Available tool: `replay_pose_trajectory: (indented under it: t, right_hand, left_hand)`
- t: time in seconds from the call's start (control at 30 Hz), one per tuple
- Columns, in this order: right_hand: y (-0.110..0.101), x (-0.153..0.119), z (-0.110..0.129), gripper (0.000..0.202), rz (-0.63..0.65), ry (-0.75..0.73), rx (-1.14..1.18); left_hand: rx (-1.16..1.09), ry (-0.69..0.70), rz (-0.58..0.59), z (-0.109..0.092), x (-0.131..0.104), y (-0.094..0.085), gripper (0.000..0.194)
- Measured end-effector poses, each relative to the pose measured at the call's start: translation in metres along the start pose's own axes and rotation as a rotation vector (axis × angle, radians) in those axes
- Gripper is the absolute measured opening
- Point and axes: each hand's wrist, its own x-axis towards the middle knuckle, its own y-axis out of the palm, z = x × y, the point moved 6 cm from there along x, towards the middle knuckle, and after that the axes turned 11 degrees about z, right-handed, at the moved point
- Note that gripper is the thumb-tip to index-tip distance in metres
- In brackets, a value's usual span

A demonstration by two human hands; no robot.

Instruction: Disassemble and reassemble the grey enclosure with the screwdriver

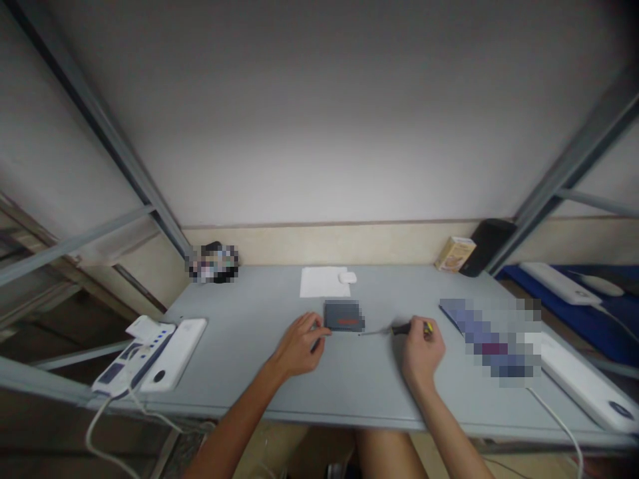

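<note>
A small dark grey box [343, 315], partly pixelated, lies flat in the middle of the desk. My left hand [299, 344] is at its near left corner, with the thumb and index finger curled together against the edge. My right hand [423, 352] grips a screwdriver [401, 328] by its black and yellow handle. The thin metal shaft points left, low over the desk, and its tip is close to the box's near right corner. A tiny dark speck, too small to identify, sits by the tip.
White paper [319, 283] and a white mouse [347, 277] lie behind the box. A power strip [132, 359] and white power bank [174, 352] stand left. Rightward are a pixelated blue item [479, 339], a long white device [584, 382], a yellow carton [455, 254] and a black speaker [486, 246].
</note>
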Motion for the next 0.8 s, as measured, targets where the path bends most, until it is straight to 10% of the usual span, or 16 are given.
replay_pose_trajectory:
  t: [0.63,0.8]
  right_hand:
    - [0.012,0.005,0.001,0.025,0.208,-0.007,0.055]
    - [0.019,0.004,0.002,0.035,0.32,-0.001,0.083]
  left_hand:
    - [-0.092,-0.083,0.07,0.005,0.002,0.007,0.013]
    - [-0.241,-0.138,-0.104,0.015,0.01,-0.006,0.016]
